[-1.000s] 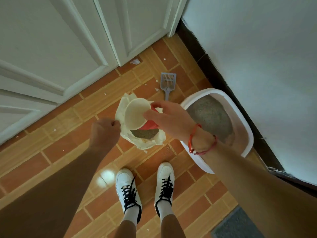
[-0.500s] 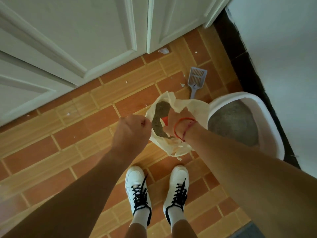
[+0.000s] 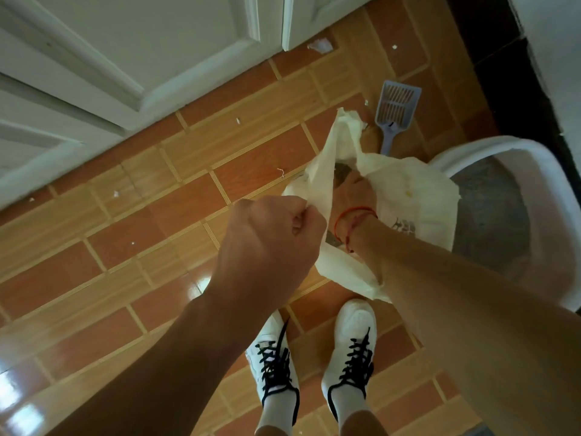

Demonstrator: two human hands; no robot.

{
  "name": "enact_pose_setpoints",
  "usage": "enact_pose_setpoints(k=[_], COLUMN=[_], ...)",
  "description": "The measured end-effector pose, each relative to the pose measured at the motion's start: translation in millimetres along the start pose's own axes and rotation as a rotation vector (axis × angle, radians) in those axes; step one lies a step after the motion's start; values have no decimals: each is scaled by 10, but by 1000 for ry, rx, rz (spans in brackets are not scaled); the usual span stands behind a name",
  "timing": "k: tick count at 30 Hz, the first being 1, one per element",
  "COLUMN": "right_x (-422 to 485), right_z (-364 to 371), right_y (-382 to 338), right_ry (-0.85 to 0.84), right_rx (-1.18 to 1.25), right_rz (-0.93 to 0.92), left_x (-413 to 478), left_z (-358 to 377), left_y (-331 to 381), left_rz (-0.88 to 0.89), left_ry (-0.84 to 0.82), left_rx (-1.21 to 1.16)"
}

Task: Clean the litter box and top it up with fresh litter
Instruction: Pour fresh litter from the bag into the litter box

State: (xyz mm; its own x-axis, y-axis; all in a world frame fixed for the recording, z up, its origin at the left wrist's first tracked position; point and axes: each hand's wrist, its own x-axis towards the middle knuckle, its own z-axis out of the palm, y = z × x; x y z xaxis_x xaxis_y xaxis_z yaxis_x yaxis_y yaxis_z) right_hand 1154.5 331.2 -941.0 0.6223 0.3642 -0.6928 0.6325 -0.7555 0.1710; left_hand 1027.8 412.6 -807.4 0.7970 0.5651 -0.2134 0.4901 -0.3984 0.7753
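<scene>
A cream plastic bag (image 3: 412, 196) stands open on the tiled floor in front of my feet, with grey litter showing inside. My left hand (image 3: 273, 243) grips the bag's near left edge in a fist and holds it up. My right hand (image 3: 352, 196) reaches down into the bag's mouth. Only its back and the wrist with a red string bracelet show; the fingers are hidden. The white litter box (image 3: 540, 152) sits to the right against the wall, holding grey litter (image 3: 493, 221). A blue slotted scoop (image 3: 396, 108) lies on the floor beyond the bag.
White panelled doors (image 3: 141, 58) close off the far left. A white wall with a dark skirting (image 3: 503, 89) runs along the right. Small white scraps (image 3: 320, 45) dot the orange tiles. My white shoes (image 3: 314, 350) stand just behind the bag.
My right hand, which held a red cup above the bag a second ago, has sunk deeper into the bag and the cup is out of sight. My left hand has kept its hold on the bag's edge.
</scene>
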Motion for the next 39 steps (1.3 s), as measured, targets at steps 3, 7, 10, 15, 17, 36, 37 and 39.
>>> enact_pose_setpoints(k=[3, 7, 10, 15, 17, 36, 37, 39], right_x=[-91, -232, -280, -217, -244, -1343, -1404, -1532], right_z=[21, -24, -27, -93, -169, -1277, -1323, -1403], right_y=[-39, -60, -35, 57, 89, 738, 789, 904], right_ry=[-57, -132, -203, -318, -333, -288, -295, -278], right_rx=[78, 129, 163, 429, 549, 1160, 1211, 1314], right_rz=[0, -1, -18, 50, 86, -108, -115, -122], left_x=[-21, -64, -63, -47, -58, -112, -111, -114], left_z=[12, 0, -9, -11, 0, -133, -124, -94], left_y=[-33, -35, -32, -21, -2, 440, 451, 506], left_rz=[3, -19, -20, -35, -64, -404, -414, -423], left_ry=[-20, -78, -84, -43, -16, -63, -63, -63], left_rx=[-17, -16, -7, -5, -24, -31, -21, 14])
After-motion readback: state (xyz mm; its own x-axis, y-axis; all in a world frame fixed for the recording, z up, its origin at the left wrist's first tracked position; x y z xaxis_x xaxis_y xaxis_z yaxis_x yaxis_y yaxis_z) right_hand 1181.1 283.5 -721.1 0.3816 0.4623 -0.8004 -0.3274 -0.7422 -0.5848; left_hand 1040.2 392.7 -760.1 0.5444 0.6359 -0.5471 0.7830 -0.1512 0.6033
